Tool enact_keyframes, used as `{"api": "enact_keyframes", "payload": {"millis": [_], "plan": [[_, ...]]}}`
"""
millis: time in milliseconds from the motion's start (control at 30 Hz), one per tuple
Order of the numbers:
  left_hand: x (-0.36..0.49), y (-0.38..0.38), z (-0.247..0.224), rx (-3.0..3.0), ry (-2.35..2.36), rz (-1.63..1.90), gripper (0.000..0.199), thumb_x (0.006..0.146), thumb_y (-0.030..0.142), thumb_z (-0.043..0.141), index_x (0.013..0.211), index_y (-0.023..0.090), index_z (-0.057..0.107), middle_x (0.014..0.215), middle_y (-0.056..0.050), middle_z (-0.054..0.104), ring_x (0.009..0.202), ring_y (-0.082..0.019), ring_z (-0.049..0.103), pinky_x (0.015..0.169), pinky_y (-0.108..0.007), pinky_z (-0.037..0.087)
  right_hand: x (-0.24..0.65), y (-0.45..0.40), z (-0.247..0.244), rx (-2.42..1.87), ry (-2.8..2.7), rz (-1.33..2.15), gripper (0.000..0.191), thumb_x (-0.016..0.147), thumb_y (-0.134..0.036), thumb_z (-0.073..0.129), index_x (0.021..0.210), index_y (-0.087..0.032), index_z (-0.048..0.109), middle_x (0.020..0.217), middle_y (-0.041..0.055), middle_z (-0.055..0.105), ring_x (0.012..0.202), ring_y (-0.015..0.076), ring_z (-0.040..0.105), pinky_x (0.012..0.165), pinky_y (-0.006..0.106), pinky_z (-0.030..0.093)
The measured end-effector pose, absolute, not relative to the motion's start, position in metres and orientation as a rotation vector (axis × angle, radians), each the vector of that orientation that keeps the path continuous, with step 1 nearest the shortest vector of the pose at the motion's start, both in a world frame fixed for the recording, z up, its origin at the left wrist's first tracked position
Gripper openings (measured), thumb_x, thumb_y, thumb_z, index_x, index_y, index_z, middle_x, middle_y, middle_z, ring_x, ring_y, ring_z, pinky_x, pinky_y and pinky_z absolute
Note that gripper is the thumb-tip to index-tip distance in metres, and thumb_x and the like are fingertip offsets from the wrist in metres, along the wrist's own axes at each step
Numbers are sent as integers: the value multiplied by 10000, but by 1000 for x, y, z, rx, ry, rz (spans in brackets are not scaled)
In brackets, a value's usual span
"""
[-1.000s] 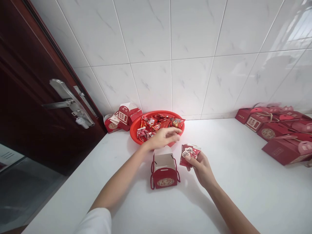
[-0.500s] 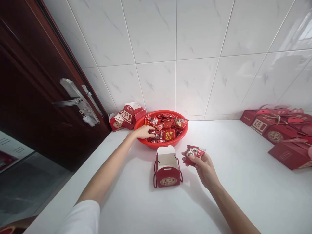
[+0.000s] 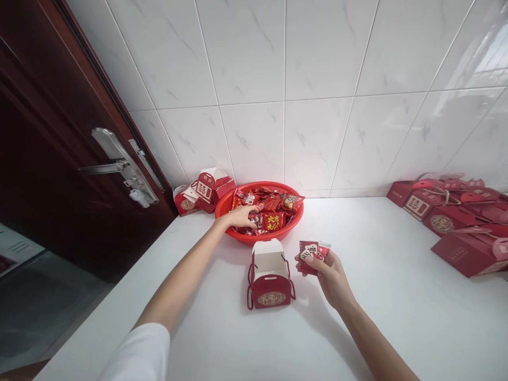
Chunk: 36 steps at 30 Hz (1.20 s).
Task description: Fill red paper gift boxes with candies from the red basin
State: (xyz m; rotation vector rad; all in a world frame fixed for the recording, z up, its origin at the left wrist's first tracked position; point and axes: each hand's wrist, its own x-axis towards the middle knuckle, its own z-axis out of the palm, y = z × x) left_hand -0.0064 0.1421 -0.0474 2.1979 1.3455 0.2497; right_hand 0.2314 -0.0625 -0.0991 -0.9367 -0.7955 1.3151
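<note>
My left hand (image 3: 241, 216) reaches into a red plastic basket (image 3: 254, 241) heaped with red snack packets (image 3: 272, 221). Its thumb and fingers are spread over the packets and touch them; the fingertips are partly hidden. My right hand (image 3: 327, 270) is closed on a few small snack packets (image 3: 308, 254), dark red with a pale printed patch, held above the table to the right of a gift box. That red gift box (image 3: 271, 291) stands upright in front of the basket, its top open, white inside, with a cord handle hanging at each side.
More red gift boxes (image 3: 206, 190) are piled left of the basket against the tiled wall (image 3: 254, 143). A larger cluster of closed red boxes (image 3: 460, 251) stands at the right. A dark door (image 3: 47, 116) with a metal handle borders the white table (image 3: 222, 338) on the left.
My left hand has moved slightly right among the packets, its thumb and fingers further apart. My right hand still holds its packets beside the box. The view has shifted a little.
</note>
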Motion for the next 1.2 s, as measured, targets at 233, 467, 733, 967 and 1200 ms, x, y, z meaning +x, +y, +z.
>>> {"api": "enact_keyframes", "payload": {"millis": [233, 467, 733, 967, 1200], "plan": [[-6, 145, -53, 2027, 1212, 627, 398, 546, 227, 771, 941, 175, 761, 1068, -44, 754, 1078, -292, 665, 985, -360, 482, 231, -63, -96, -965, -763, 1322, 462, 542, -439, 922, 857, -172, 716, 760, 73, 739, 662, 212, 660, 599, 308, 498], [-7, 152, -58, 1744, 1191, 977, 480, 592, 323, 738, 1047, 171, 734, 1197, -91, 715, 1000, -263, 688, 854, -377, 552, 232, -64, -97, -976, -759, 1320, 479, 555, -436, 918, 894, -168, 711, 763, 68, 741, 665, 202, 663, 595, 293, 502], [-10, 147, -55, 1640, 1127, 1160, 570, 538, 359, 823, 1071, 189, 711, 1306, -81, 667, 1137, -271, 635, 953, -370, 510, 232, -62, -101, -936, -781, 1305, 457, 585, -430, 903, 892, -165, 692, 780, 75, 752, 663, 197, 666, 572, 284, 505], [-11, 138, -46, 1654, 1132, 1123, 663, 491, 422, 896, 1073, 185, 685, 1090, -67, 721, 917, -229, 675, 837, -359, 539, 231, -61, -104, -922, -820, 1275, 446, 622, -446, 897, 890, -160, 685, 814, 89, 759, 671, 192, 666, 567, 284, 507], [-14, 131, -38, 1793, 1120, 887, 499, 598, 455, 847, 1001, 190, 717, 1180, -75, 694, 936, -235, 661, 818, -354, 539, 232, -61, -104, -942, -806, 1281, 486, 628, -470, 898, 935, -161, 682, 834, 92, 757, 699, 201, 678, 587, 289, 519]]}}
